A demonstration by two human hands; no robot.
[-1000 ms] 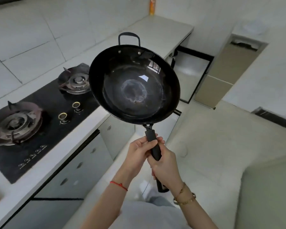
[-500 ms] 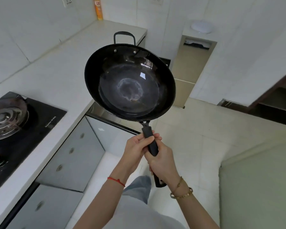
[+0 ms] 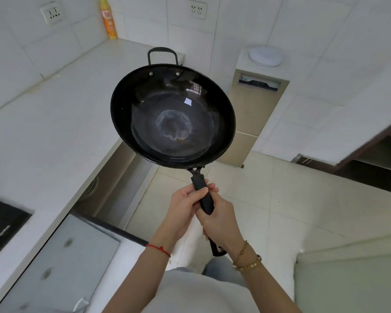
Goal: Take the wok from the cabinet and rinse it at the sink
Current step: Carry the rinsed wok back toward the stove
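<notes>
A tall yellow-orange spray can (image 3: 108, 19) stands in the corner of the white stone countertop (image 3: 43, 123). Two white wall sockets (image 3: 52, 12) sit on the tiled wall, and a round white lidded dish (image 3: 266, 56) rests atop a beige narrow cabinet (image 3: 251, 114).

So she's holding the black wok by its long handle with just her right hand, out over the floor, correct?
Not quite: the head view shows both hands on the wok's long handle, the left hand ahead of the right hand. The rest holds.
</notes>
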